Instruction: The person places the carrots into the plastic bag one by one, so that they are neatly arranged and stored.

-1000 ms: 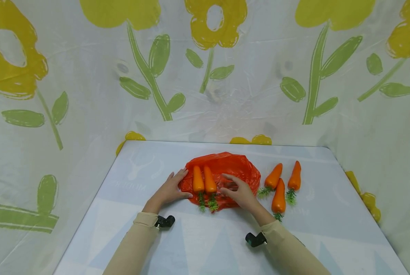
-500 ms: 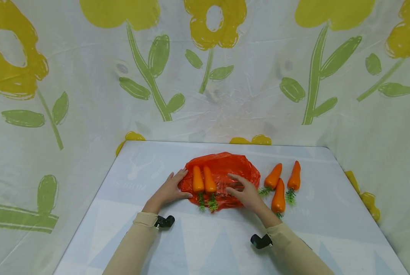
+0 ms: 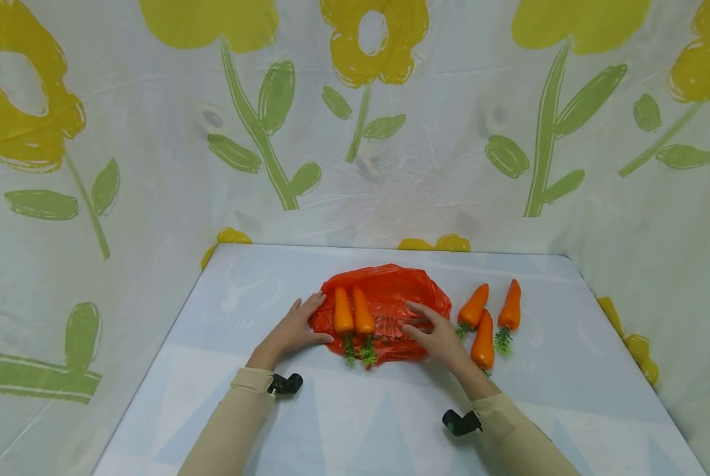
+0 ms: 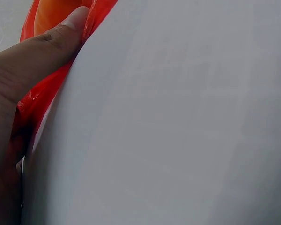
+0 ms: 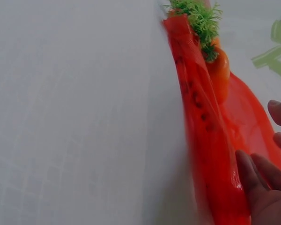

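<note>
A red plastic bag (image 3: 402, 284) lies spread on the table. Two orange toy carrots (image 3: 343, 314) rest side by side on its left half, green tops toward the person. My left hand (image 3: 294, 328) lies at the bag's left edge with fingers spread; in the left wrist view its thumb (image 4: 47, 49) presses along the red plastic (image 4: 97, 18). Over the bag's right part is my right hand (image 3: 441, 338), fingers loosely bent and nothing between them. The right wrist view shows these fingers (image 5: 253, 178) close to the plastic's raised front edge (image 5: 201, 136).
Right of the bag lie three more toy carrots, one upper left (image 3: 474, 304), one lower (image 3: 483, 340) and one farther right (image 3: 511, 305). They rest on the pale patterned table (image 3: 355, 423). A flower-printed curtain (image 3: 426, 172) stands behind and at both sides.
My right hand has moved rightward from beside the second carrot toward the bag's right side. The left hand and the carrots stay in place.
</note>
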`<state>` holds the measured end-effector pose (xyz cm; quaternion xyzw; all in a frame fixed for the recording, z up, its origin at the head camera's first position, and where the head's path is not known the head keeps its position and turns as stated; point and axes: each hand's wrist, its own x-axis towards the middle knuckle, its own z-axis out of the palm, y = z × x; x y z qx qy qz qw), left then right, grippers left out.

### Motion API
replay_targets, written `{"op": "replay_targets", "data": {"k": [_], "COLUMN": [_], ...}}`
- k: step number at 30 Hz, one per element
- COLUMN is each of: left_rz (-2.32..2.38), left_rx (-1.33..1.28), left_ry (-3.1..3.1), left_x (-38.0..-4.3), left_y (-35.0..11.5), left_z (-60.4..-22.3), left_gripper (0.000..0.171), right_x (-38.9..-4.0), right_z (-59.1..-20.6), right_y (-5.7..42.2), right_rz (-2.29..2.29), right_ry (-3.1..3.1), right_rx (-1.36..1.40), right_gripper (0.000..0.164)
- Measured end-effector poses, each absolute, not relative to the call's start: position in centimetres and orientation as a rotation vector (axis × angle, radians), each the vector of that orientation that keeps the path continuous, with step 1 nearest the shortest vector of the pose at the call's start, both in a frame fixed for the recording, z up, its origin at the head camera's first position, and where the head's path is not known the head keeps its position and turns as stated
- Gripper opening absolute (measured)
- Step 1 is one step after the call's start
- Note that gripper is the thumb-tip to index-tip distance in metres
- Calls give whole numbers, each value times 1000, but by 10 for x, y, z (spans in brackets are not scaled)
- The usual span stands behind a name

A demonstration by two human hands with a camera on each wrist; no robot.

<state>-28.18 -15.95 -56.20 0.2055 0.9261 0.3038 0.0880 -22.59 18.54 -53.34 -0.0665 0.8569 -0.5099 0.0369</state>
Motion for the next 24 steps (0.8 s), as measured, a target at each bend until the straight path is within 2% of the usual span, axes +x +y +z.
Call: {"op": "replay_targets", "data": {"k": [24], "left_rz": [914], "left_rx": [606], "left_ry": [2766], "left_x": [-280], "left_y": [-158], "left_z": [-560], "left_gripper": [106], "right_x": [-218], "right_z": [-531], "right_y": [210], "right_rz": [-1516], "right_ry": [2693], "right_rx": [-145], "right_gripper": [58]}}
